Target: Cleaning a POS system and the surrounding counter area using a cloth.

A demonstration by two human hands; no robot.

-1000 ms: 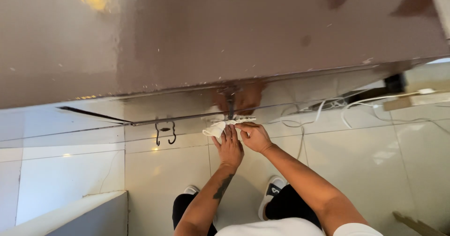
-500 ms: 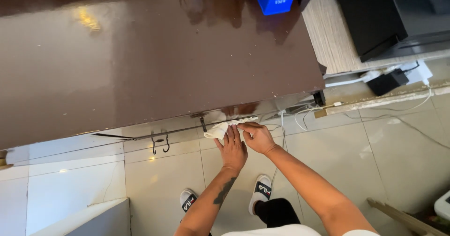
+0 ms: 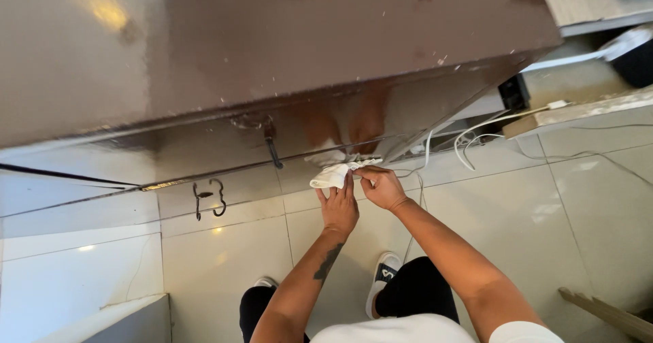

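A glossy brown cabinet (image 3: 286, 50) fills the upper view, seen from above, with a dark handle (image 3: 272, 149) on its front. At its lower front edge both my hands hold a white cloth (image 3: 335, 175). My left hand (image 3: 339, 207) lies flat with the fingers pressed on the cloth's lower end. My right hand (image 3: 383, 186) pinches the cloth's right end against the cabinet front. Their reflections show in the shiny panel above.
White cables (image 3: 476, 135) trail over the tiled floor (image 3: 585, 200) at the right, by a black box (image 3: 513, 91). A dark double hook (image 3: 207, 199) hangs at the left. My shoes (image 3: 382, 278) stand below. A wooden strip (image 3: 605, 312) lies at bottom right.
The view has swung closer and lower onto the cabinet front. Both hands stay on the cloth at the same lower edge, shifted slightly along it.
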